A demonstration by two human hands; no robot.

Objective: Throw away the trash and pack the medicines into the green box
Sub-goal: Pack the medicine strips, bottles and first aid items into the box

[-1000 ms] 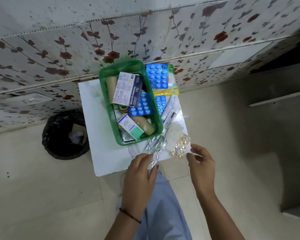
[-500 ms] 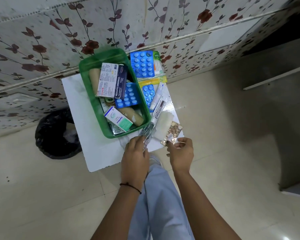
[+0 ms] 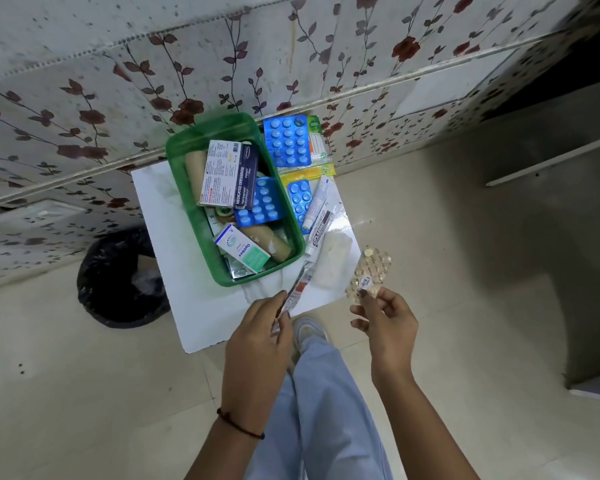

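The green box (image 3: pixel 184 188) stands on a small white table (image 3: pixel 160 216) and holds cartons, bandage rolls and a blue blister pack. My left hand (image 3: pixel 260 334) pinches the near end of a silver blister strip (image 3: pixel 300 284) lying at the table's front edge. My right hand (image 3: pixel 387 322) holds a blister sheet of yellow tablets (image 3: pixel 369 273) lifted just off the table's right corner. Blue blister packs (image 3: pixel 286 140), two ointment tubes (image 3: pixel 317 206) and a white gauze pad (image 3: pixel 333 261) lie to the right of the box.
A bin lined with a black bag (image 3: pixel 118 278) stands on the floor left of the table. A floral-patterned wall runs behind. My leg and shoe (image 3: pixel 307 332) are below the table's front edge. Pale floor tiles spread to the right.
My right hand has picked the yellow tablet sheet up off the table and drawn it to the right. My left hand has taken hold of the silver strip's end.
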